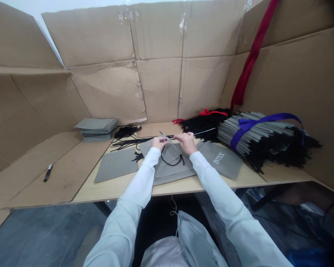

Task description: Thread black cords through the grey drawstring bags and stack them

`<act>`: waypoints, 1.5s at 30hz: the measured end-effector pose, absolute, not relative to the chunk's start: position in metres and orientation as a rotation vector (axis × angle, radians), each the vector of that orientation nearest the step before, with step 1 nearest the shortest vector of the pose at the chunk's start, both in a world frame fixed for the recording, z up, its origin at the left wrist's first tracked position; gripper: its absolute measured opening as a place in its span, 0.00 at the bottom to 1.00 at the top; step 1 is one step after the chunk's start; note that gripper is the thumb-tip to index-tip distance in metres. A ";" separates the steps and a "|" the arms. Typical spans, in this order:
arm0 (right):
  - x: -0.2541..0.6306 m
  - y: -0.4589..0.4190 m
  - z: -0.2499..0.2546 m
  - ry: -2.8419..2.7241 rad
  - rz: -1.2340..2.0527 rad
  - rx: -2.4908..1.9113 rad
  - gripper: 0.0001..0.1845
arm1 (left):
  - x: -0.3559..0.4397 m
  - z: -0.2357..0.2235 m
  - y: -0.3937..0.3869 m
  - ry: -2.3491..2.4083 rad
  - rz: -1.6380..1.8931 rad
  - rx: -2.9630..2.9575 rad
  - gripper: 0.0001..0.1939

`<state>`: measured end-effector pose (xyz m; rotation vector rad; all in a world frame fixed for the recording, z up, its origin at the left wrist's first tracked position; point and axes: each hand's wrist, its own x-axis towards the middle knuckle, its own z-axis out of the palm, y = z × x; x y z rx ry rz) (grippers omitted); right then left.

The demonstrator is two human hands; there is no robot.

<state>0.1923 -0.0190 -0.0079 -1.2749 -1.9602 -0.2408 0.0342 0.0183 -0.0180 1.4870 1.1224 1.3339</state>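
Observation:
My left hand (pixel 159 142) is closed in a pinch, fingertips at the upper end of a black cord (pixel 171 164), which hangs in a loop over the grey fabric bags (pixel 172 172). Close beside it, my right hand (pixel 186 143) is closed on a thin, pale, needle-like rod (pixel 204 131) that sticks out to the right. A short length of rod seems to run between both hands; whether the cord is attached to it is too small to tell. Right of the hands lies a grey bag marked INTEX (pixel 221 159), and another plain grey bag (pixel 117 165) is on the left.
Black cords (pixel 128 141) lie behind the left bag, near a stack of grey bags (pixel 97 128). At right are a bundle tied with purple ribbon (pixel 256 129) and a black bundle with red ribbon (pixel 206 122). A marker (pixel 48 173) lies left. Cardboard walls (pixel 161 81) surround the table.

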 end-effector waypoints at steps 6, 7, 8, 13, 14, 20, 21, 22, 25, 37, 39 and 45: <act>0.193 -0.018 -0.006 -1.984 0.152 -1.107 0.11 | 0.032 -0.014 0.014 0.956 1.303 1.351 0.09; 0.192 -0.020 -0.006 -1.989 0.231 -1.076 0.12 | 0.032 -0.013 0.012 0.908 1.268 1.272 0.10; 0.192 -0.021 -0.005 -1.992 0.310 -1.041 0.12 | 0.033 -0.011 0.010 0.864 1.231 1.193 0.11; 0.187 -0.027 0.004 -1.941 0.677 -0.881 0.14 | 0.040 -0.008 0.000 0.748 1.158 0.969 0.11; 0.187 -0.027 0.006 -1.909 0.726 -0.878 0.14 | 0.042 -0.007 -0.002 0.732 1.165 0.944 0.10; 0.187 -0.026 0.005 -1.856 0.775 -0.915 0.16 | 0.049 -0.010 -0.006 0.693 1.164 0.868 0.08; 0.187 -0.025 0.004 -1.866 0.754 -0.931 0.17 | 0.049 -0.011 -0.005 0.701 1.147 0.866 0.09; 0.188 -0.025 0.004 -1.877 0.733 -0.945 0.17 | 0.048 -0.012 -0.004 0.705 1.132 0.866 0.10; 0.187 -0.028 0.005 -1.909 0.675 -0.949 0.16 | 0.046 -0.016 -0.001 0.688 1.098 0.877 0.12; 0.194 -0.023 0.003 -2.062 0.114 -1.307 0.13 | 0.042 -0.014 0.004 0.770 1.176 1.550 0.17; 0.197 -0.023 0.003 -2.019 -0.063 -1.493 0.12 | 0.042 -0.017 0.003 0.864 1.222 1.808 0.21; 0.204 -0.029 0.003 -1.918 -0.409 -1.865 0.09 | 0.053 -0.025 -0.010 0.848 0.822 2.361 0.21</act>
